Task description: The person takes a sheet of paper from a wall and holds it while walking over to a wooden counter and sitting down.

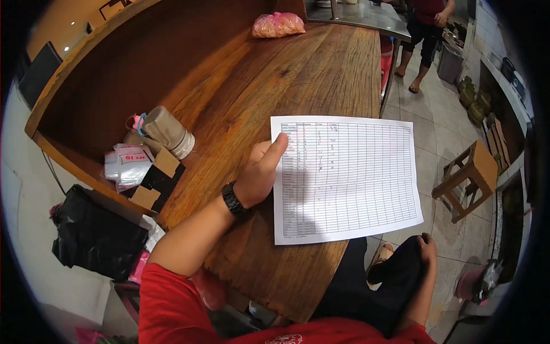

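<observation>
A white printed sheet [349, 178] with a table of rows and columns, some with handwritten marks, is held up over the table's right edge. My left hand [260, 175] grips its left side, the thumb lying on the front and the other fingers hidden behind the paper. A dark watch sits on that wrist. My right hand [427, 250] rests against the knee of my black trousers [395, 275], holding nothing that I can see; its fingers lie loosely on the cloth and show only in part.
On the wooden table [240, 109] stand a clouded jar [166, 129], clear plastic packets [130, 163] and a pink bag [278, 25]. A black bag [94, 232] hangs at left. Right of the table are a wooden stool [472, 175] and a standing person [427, 40].
</observation>
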`<state>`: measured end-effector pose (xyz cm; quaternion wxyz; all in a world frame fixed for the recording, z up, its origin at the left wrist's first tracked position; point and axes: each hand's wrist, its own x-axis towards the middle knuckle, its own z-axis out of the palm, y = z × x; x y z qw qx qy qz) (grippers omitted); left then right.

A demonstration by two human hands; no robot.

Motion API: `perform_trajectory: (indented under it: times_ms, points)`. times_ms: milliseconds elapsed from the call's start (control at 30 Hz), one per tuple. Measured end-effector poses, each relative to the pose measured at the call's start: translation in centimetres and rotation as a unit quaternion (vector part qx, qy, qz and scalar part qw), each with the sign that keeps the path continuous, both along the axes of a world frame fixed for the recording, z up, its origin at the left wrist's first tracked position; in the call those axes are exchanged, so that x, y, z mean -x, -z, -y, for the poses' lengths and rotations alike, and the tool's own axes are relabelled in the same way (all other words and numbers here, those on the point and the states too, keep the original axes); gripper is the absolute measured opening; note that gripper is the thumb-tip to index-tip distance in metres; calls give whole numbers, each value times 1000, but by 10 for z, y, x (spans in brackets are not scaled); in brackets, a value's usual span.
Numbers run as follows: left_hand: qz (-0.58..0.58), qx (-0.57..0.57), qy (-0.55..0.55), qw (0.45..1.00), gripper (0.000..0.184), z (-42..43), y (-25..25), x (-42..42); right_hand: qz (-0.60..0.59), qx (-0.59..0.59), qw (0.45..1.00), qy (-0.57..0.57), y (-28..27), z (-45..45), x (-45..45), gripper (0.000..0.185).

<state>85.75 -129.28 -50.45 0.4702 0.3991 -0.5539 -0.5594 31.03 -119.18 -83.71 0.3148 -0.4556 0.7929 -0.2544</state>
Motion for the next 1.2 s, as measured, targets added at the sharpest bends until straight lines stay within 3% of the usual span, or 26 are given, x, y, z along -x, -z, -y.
perform_trajectory:
  times_ms: [1200]
  points:
    - [18,5,-6,1000,52,1,0,0,-9,-15,1000,-3,-26,-1,-16,50]
